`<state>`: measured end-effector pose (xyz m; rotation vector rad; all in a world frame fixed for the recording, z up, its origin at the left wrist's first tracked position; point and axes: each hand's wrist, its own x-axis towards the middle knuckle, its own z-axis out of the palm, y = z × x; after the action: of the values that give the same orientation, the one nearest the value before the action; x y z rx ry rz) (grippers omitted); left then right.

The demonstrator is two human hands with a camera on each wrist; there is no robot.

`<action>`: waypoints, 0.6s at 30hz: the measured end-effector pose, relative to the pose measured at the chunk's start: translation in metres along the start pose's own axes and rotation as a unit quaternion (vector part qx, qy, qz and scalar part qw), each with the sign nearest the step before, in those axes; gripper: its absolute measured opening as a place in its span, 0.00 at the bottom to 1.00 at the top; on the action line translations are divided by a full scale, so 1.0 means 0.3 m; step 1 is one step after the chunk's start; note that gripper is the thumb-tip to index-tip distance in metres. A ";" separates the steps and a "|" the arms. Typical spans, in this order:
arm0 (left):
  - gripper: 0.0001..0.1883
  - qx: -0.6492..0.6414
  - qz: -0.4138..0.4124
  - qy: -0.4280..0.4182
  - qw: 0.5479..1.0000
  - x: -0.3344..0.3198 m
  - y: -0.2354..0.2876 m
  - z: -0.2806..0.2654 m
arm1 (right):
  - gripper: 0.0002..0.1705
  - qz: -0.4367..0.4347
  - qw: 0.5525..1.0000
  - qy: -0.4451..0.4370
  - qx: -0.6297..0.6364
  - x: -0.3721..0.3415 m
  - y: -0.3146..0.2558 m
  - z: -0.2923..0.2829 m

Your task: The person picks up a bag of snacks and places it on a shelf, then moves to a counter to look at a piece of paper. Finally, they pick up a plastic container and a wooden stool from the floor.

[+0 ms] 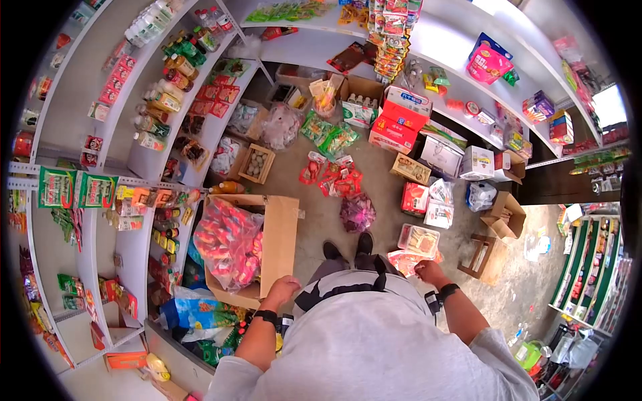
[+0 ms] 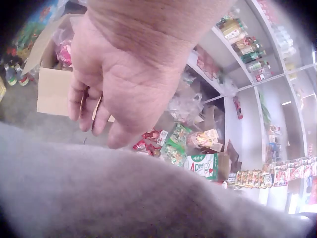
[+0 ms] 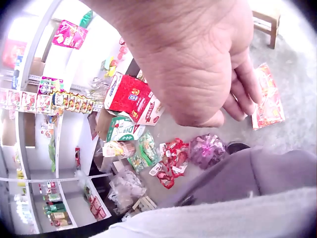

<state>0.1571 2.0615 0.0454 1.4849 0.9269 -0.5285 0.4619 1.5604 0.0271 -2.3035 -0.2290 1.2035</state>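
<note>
My left hand (image 1: 284,289) hangs loosely at my left side, beside the large open cardboard box (image 1: 281,234), holding nothing. Inside that box is a clear plastic bag (image 1: 227,244) full of red packets. In the left wrist view the fingers (image 2: 101,116) droop, slightly bent, above the floor. At my right side hangs my right hand (image 1: 429,273), its fingers loosely bent and nothing in them. Just past it, a clear food tub (image 1: 419,239) sits over a red packet (image 1: 394,260) on the floor. A red packet (image 3: 267,99) shows beyond those fingertips in the right wrist view.
Before my feet lie a purple bag (image 1: 358,212), red packets (image 1: 334,179) and green packets (image 1: 331,136). Red cartons (image 1: 398,123) stack at the back. A wooden crate (image 1: 256,164) stands left, a wooden stool (image 1: 477,256) right. Stocked shelves (image 1: 144,100) line the walls.
</note>
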 end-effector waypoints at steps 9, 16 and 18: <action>0.08 0.032 -0.042 0.012 0.999 0.061 0.223 -0.080 | 0.11 0.012 0.999 0.028 -0.017 0.111 -0.007 -0.057; 0.12 0.144 -0.024 -0.039 0.988 0.355 0.278 -0.331 | 0.11 0.064 0.995 0.066 0.023 0.137 -0.126 0.047; 0.12 0.172 -0.030 -0.050 0.983 0.412 0.411 -0.422 | 0.11 0.098 0.994 0.052 0.020 0.133 -0.197 0.089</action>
<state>0.3013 2.2219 0.0414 1.7254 0.8309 -0.8327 0.4695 1.6356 0.0172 -2.3893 0.0593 1.1647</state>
